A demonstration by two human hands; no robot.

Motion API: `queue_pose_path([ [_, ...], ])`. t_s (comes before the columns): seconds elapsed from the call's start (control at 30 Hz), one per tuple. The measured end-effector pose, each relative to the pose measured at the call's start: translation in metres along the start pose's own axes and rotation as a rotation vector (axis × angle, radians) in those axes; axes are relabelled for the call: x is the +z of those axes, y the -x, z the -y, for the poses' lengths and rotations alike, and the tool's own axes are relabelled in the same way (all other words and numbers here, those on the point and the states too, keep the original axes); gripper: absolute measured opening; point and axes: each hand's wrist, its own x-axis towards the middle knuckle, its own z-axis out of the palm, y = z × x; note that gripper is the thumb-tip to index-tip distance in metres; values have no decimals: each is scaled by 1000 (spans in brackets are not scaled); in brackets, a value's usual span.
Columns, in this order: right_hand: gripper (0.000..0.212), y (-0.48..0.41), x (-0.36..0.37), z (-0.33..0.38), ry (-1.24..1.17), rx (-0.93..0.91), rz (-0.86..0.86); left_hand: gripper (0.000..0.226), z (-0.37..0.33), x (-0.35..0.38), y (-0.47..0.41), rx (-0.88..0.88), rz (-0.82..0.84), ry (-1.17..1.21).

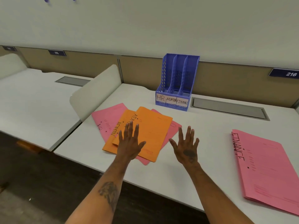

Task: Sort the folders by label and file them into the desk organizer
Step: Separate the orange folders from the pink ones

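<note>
**Paper, Plastic and Matt Laminate**

The worktop (186, 167) looked like smooth, matt white laminate. At about twelve o'clock the desk organizer (177, 83) was blue plastic with perforated walls and a faint sheen, its front bearing paper labels (172, 99) lettered by hand. The orange folders (153, 130) and pink folders (268, 167) were thin matt card, inked with marker. The cable hatch (229, 108) at two o'clock appeared to be brushed grey metal. The divider panel (97, 92) was smooth and matt.
</note>
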Motion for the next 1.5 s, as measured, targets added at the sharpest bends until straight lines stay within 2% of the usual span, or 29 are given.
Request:
queue_pose_path([
  [0.23,95,-21,10,34,-4,-69,16,86,31,7,-19,-29,10,9],
  [0.4,94,-54,23,45,-63,-82,38,100,40,20,-46,-41,9,53],
  [0.57,84,-78,46,58,-62,-88,79,91,43,37,-69,-69,56,44],
  [0.7,86,-88,62,60,-7,-97,115,85,50,45,-86,-56,81,43],
  [0.97,83,-102,94,67,-23,-33,186,87,74,70,-124,-33,199,92],
  [1.17,84,-102,112,87,-57,87,245,89,94,88,-147,-91,269,253],
  [1.33,81,-96,118,94,-100,180,308,89,93,88,-166,-82,283,297],
  [1.5,81,-95,112,102,-193,242,328,90,89,80,-174,-176,307,457],
])
